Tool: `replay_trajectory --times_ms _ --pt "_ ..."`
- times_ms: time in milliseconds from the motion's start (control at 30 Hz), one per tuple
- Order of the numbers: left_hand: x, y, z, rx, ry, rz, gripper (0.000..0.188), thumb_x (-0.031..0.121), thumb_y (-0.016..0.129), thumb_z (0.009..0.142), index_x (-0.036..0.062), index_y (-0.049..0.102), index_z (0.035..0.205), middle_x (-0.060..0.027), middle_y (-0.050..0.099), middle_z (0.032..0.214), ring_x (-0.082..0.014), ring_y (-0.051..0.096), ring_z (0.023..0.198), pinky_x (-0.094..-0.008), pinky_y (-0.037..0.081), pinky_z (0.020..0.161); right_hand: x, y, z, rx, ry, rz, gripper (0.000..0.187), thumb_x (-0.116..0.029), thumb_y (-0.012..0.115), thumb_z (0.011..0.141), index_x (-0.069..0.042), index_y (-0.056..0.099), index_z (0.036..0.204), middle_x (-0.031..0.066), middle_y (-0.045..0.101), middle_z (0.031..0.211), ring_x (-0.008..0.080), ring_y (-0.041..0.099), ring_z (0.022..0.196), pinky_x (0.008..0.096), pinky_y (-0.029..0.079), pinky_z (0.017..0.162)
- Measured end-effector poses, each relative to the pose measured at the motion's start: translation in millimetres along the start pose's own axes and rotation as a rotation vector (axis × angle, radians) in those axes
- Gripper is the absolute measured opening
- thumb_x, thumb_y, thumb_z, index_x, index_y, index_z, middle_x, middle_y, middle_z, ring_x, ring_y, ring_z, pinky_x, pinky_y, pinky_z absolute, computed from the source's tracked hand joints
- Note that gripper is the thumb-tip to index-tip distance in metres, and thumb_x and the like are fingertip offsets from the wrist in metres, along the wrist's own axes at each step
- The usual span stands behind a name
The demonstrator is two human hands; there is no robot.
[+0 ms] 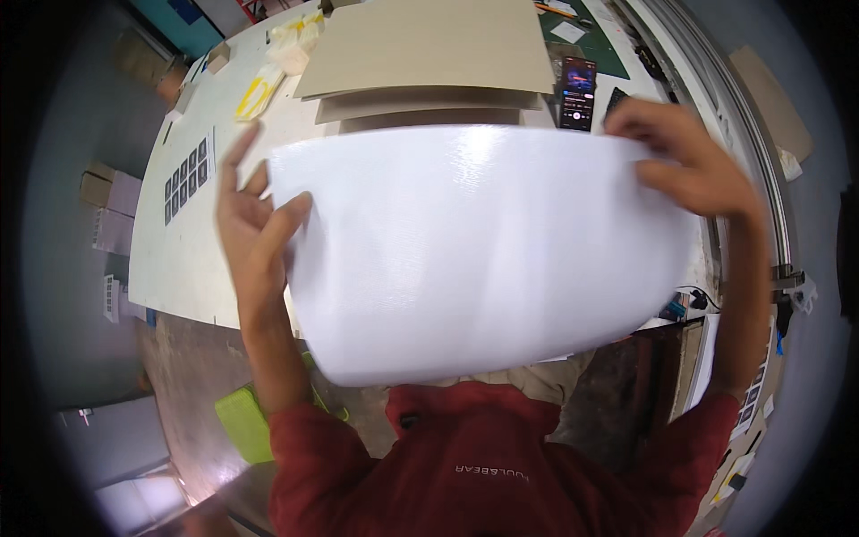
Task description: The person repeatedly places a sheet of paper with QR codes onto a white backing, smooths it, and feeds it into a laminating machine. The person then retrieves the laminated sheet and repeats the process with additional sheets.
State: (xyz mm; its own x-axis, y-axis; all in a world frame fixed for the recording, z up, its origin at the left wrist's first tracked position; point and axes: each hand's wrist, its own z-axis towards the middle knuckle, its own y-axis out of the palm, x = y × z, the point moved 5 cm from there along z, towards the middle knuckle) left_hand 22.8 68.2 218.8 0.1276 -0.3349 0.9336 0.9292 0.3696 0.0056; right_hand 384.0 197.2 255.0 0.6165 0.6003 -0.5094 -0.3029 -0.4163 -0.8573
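Note:
A large glossy white sheet (474, 251) is held up in front of me, spanning the space between both hands. My left hand (259, 215) pinches its left edge, with the thumb on the near face and the index finger pointing upward. At the upper right corner, my right hand (684, 161) grips the sheet, its thumb over the near face and its fingers bent behind the edge. That hand is slightly blurred. Just beyond the sheet's top edge lie stacked grey-beige boards (429, 54). The sheet hides the table's middle and the stack's near part.
On the white table (188, 259) lie a paper printed with dark squares (190, 179), yellow-and-white wrappers (259, 92) and, at right, a lit phone (578, 92). A green cutting mat (595, 40) is at the back right. A metal rail (756, 134) edges the right side. A lime-green object (240, 423) is below left.

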Motion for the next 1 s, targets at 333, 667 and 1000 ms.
replay_trajectory --times_ms 333,667,1000 --pt "-223.9 -68.4 5.2 -0.129 -0.425 0.4 0.072 -0.009 0.064 0.075 0.0009 0.043 0.143 -0.0193 0.067 0.112 -0.0225 0.069 0.092 -0.0323 0.056 0.079 61.7 204.8 111.7 0.124 0.072 -0.016 0.036 0.001 0.061 0.074 0.006 0.068 0.109 0.0247 0.066 0.108 0.0396 0.065 0.102 0.043 0.051 0.096" --pt "-250.0 -64.7 13.3 -0.148 -0.426 0.515 0.069 -0.008 0.064 0.078 0.002 0.043 0.143 -0.0167 0.067 0.111 -0.0219 0.068 0.094 -0.0327 0.055 0.084 61.9 205.3 116.3 0.146 0.135 -0.143 0.037 0.001 0.065 0.076 0.006 0.067 0.112 0.0229 0.065 0.114 0.038 0.06 0.113 0.0422 0.048 0.102" --pt "-246.3 -66.2 13.1 -0.166 -0.312 0.686 0.07 0.001 0.071 0.075 0.0044 0.047 0.141 -0.0188 0.062 0.124 -0.0286 0.061 0.113 -0.0372 0.052 0.092 -61.7 98.8 83.3 0.841 -0.403 -0.505 0.04 -0.009 0.078 0.079 -0.001 0.067 0.116 0.0119 0.062 0.103 0.0282 0.059 0.097 0.0398 0.047 0.087"
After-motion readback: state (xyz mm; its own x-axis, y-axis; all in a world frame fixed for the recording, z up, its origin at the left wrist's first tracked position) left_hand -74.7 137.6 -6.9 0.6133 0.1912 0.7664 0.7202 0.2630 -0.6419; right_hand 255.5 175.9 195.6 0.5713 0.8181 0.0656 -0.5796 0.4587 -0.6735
